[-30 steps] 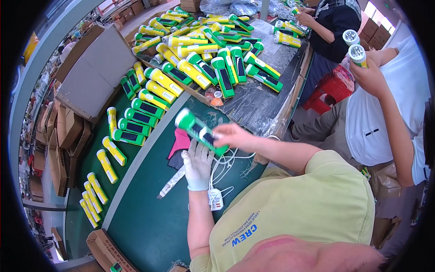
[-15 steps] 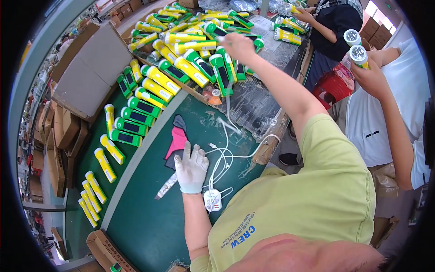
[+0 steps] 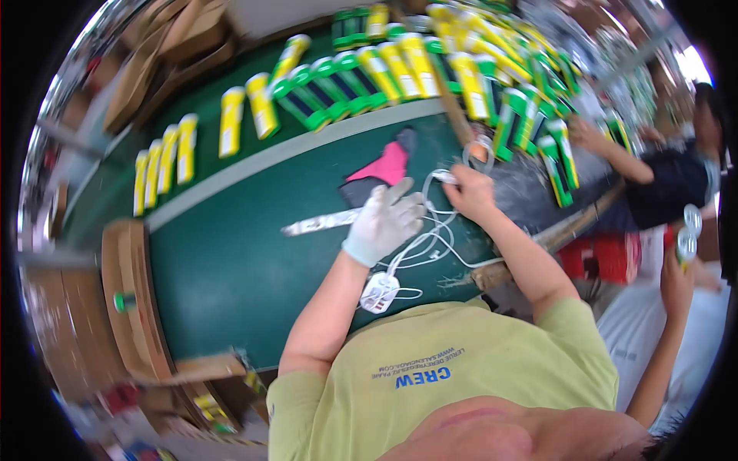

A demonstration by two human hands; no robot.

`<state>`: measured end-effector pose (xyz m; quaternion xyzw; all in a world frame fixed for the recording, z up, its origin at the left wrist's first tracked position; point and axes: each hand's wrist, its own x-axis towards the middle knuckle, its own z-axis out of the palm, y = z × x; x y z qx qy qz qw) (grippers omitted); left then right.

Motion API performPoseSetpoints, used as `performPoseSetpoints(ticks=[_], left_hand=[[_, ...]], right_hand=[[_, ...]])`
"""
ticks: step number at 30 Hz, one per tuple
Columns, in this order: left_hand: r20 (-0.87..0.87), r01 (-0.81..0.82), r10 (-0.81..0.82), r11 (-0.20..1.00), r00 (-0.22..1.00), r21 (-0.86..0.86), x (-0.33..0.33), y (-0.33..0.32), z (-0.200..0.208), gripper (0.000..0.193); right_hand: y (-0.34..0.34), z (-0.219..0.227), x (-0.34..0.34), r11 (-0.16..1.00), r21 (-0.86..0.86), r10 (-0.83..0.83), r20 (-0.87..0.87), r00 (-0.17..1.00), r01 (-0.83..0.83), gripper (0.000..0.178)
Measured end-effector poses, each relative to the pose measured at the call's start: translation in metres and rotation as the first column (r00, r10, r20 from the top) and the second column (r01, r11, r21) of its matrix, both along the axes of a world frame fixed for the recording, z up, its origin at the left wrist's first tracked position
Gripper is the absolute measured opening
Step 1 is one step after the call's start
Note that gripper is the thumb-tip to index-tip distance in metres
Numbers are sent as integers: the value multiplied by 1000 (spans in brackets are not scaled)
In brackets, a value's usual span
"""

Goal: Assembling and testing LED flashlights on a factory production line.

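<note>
My left hand, in a white glove, is open over the green tabletop with its fingers stretched out, beside the tangled white cables. Close by on the right, my bare right hand pinches the white plug end of a cable. Below the left hand lies a white multi-port USB charger, with cables running from it. A pink and grey cloth piece lies just beyond the left hand. Partly under that hand is a narrow strip wrapped in silvery tape.
Yellow and green flashlights stand in a row beyond a grey strip; several more are heaped at the far right. A cardboard box sits at the left edge. Two co-workers are at the right, one holding flashlights.
My right hand has come back from the flashlight heap toward my left hand and now holds the cable end. My left hand stays near the charger. The view has turned.
</note>
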<state>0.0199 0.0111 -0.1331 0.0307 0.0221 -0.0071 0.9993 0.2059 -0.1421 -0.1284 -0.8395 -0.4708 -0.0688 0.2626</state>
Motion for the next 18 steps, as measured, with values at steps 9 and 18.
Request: performPoseSetpoints(ticks=[9, 18], left_hand=[[174, -553, 525, 780, 833, 293, -37, 140, 45, 41], [291, 726, 911, -409, 292, 553, -50, 264, 18, 79]], right_hand=[[33, 20, 6, 996, 78, -13, -204, 979, 29, 26], [43, -1, 5, 999, 54, 5, -117, 993, 2, 19]])
